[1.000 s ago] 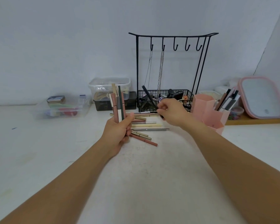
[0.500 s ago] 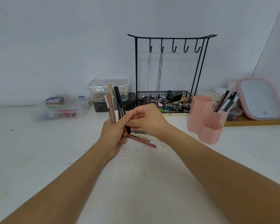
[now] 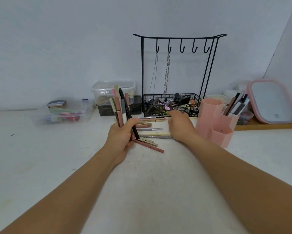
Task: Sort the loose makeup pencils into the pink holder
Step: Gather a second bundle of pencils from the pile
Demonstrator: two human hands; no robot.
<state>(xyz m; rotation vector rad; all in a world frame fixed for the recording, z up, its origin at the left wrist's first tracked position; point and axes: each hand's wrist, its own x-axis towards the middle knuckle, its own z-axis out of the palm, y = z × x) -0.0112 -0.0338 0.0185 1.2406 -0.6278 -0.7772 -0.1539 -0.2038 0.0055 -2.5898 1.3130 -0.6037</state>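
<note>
My left hand (image 3: 123, 137) is shut on a bundle of makeup pencils (image 3: 120, 107), held upright above the table; a black pencil sits at the bundle's right side. Several loose pencils (image 3: 152, 133) lie in a pile on the white table just right of that hand. My right hand (image 3: 180, 127) hovers palm down over the pile's right end, fingers spread toward the far pencils, with nothing visibly in it. The pink holder (image 3: 209, 122), made of hexagonal cups, stands right of my right hand. Its back right cup has several pencils (image 3: 236, 105) in it.
A black wire rack (image 3: 175, 65) with hooks, chains and a basket of small items stands behind the pile. Clear plastic boxes (image 3: 62, 112) sit at the back left. A pink-rimmed mirror (image 3: 273, 102) leans at the far right on a wooden board.
My right hand carried a black pencil from near the basket into the left hand's bundle, let go, then moved back right over the loose pile. The left hand stayed put.
</note>
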